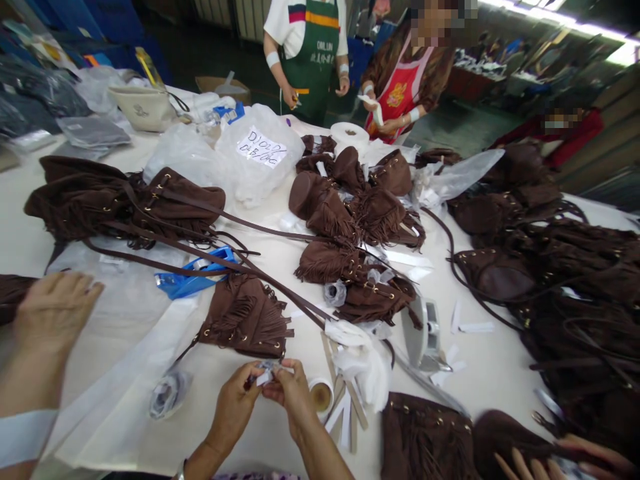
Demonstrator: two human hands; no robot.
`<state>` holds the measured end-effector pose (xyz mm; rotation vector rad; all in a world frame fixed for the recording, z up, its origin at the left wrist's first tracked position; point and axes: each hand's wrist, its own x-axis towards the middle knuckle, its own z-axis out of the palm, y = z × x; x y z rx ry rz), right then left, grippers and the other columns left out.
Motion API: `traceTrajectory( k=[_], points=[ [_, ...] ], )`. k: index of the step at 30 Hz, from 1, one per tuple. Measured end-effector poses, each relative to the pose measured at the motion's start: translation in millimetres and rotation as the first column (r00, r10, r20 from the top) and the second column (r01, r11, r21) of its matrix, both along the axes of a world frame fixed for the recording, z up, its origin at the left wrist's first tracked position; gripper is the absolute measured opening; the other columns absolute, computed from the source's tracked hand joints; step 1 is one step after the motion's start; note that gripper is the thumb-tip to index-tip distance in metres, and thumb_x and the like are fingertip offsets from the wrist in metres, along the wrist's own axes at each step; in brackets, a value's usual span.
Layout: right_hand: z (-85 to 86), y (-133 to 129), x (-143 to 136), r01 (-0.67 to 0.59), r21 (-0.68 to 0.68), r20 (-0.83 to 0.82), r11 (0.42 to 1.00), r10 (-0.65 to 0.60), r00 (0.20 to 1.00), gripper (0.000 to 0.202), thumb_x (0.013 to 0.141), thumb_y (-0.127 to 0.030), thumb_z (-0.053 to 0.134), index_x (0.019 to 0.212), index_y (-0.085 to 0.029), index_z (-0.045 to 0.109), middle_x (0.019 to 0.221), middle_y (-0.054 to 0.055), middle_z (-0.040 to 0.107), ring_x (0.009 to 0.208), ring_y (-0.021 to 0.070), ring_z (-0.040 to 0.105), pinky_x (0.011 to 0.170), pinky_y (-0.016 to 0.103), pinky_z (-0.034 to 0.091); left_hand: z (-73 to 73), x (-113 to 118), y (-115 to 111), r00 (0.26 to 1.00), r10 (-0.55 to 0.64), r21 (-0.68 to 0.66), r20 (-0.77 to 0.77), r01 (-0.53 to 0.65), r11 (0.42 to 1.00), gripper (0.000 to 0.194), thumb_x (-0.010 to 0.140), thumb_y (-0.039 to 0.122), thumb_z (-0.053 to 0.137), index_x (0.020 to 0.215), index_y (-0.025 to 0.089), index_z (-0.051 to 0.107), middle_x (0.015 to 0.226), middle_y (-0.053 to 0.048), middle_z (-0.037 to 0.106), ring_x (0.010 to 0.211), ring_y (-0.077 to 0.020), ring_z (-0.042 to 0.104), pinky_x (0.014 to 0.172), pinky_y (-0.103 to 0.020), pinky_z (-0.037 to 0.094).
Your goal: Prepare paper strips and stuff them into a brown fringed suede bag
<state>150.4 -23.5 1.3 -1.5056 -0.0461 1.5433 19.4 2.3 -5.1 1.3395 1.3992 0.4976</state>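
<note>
Both of my hands meet low in the middle of the head view. Between the fingertips of my left hand (234, 402) and my right hand (296, 393) is a small crumpled piece of clear plastic (267, 369) with a white bit on it. Its exact kind is too small to make out. Just beyond my fingers lies a brown fringed bag (246, 317) with brass eyelets. A roll of clear plastic (169, 395) rests left of my left hand. Beside my right hand stands a small round cup (321, 396) with something brownish inside.
A blue tape dispenser (196, 272) lies past the bag, with long straps across it. Brown fringed bags (345, 207) pile up at centre and right. A grey metal dispenser (425, 333) stands right of white strips. Co-workers' hands (57, 310) reach in from both sides; two people in aprons stand opposite.
</note>
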Motion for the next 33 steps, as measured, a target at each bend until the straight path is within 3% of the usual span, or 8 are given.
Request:
traceTrajectory(
  k=[4, 8, 13, 16, 20, 26, 33],
  points=[
    [0.5, -6.2, -4.7, -0.061, 0.123, 0.133, 0.991, 0.044, 0.99, 0.047, 0.074, -0.055, 0.07, 0.092, -0.022, 0.043, 0.068, -0.001, 0.065, 0.061, 0.015, 0.062, 0.064, 0.031, 0.053, -2.5, -3.3, -2.5, 0.998, -0.041, 0.092, -0.049, 0.046, 0.995, 0.017, 0.085, 0.036, 0.055, 0.092, 0.024, 0.065, 0.102, -0.004, 0.071, 0.098, -0.0254, 0.064, 0.089, -0.037, 0.049],
    [9.5, -11.5, -10.1, -0.209, 0.123, 0.36, 0.97, 0.153, 0.92, 0.036, 0.072, -0.042, 0.073, 0.082, -0.02, 0.046, 0.069, -0.005, 0.057, 0.065, 0.0127, 0.055, 0.064, 0.027, 0.044, -9.6, -5.3, -5.6, 0.997, -0.027, 0.188, -0.07, 0.04, 0.981, 0.024, 0.086, 0.044, 0.054, 0.095, 0.025, 0.066, 0.103, -0.005, 0.07, 0.102, -0.0264, 0.063, 0.092, -0.041, 0.048],
    [16.9, -15.3, -11.3, -0.353, 0.075, 0.493, 0.933, 0.273, 0.826, 0.021, 0.079, -0.036, 0.064, 0.073, -0.019, 0.053, 0.066, -0.005, 0.052, 0.064, 0.0125, 0.048, 0.064, 0.027, 0.037, -12.9, -5.2, -7.6, 0.993, -0.048, 0.222, -0.104, 0.07, 0.973, 0.021, 0.083, 0.028, 0.052, 0.1, 0.025, 0.065, 0.104, -0.005, 0.069, 0.104, -0.0249, 0.062, 0.095, -0.042, 0.048],
    [11.4, -15.9, -10.7, -0.34, 0.153, 0.466, 0.928, 0.235, 0.853, 0.016, 0.083, -0.035, 0.058, 0.081, -0.019, 0.058, 0.071, -0.003, 0.055, 0.068, 0.0134, 0.051, 0.066, 0.027, 0.039, -11.4, -4.2, -7.9, 0.991, -0.056, 0.209, -0.117, 0.08, 0.975, 0.021, 0.088, 0.035, 0.051, 0.1, 0.025, 0.064, 0.106, -0.006, 0.069, 0.104, -0.0249, 0.062, 0.094, -0.042, 0.049],
    [-1.7, -16.1, -12.2, -0.266, 0.186, 0.377, 0.946, 0.182, 0.908, 0.015, 0.08, -0.034, 0.057, 0.077, -0.019, 0.058, 0.071, -0.002, 0.058, 0.07, 0.0154, 0.055, 0.068, 0.028, 0.043, -8.1, -2.2, -7.0, 0.99, -0.065, 0.189, -0.124, 0.088, 0.978, 0.024, 0.088, 0.04, 0.05, 0.102, 0.025, 0.063, 0.109, -0.006, 0.068, 0.106, -0.0255, 0.062, 0.096, -0.043, 0.049],
    [-14.0, -17.7, -15.7, -0.091, 0.157, 0.274, 0.983, 0.045, 0.961, 0.018, 0.071, -0.034, 0.058, 0.066, -0.019, 0.05, 0.062, -0.002, 0.056, 0.063, 0.0162, 0.055, 0.065, 0.03, 0.045, -2.9, 0.7, -8.7, 0.998, -0.002, 0.008, -0.063, 0.002, 1.0, 0.028, 0.086, 0.047, 0.053, 0.1, 0.025, 0.062, 0.108, -0.006, 0.071, 0.097, -0.0252, 0.066, 0.09, -0.039, 0.051],
    [-16.9, -18.6, -13.9, -0.059, 0.156, 0.178, 0.986, 0.031, 0.984, 0.012, 0.065, -0.028, 0.059, 0.064, -0.02, 0.051, 0.058, -0.002, 0.063, 0.057, 0.0162, 0.058, 0.062, 0.03, 0.046, -2.1, 1.8, -10.1, 0.995, 0.101, -0.179, 0.003, -0.099, 0.979, 0.04, 0.079, 0.054, 0.059, 0.103, 0.022, 0.061, 0.106, -0.006, 0.072, 0.091, -0.0252, 0.068, 0.084, -0.036, 0.054]
  ],
)
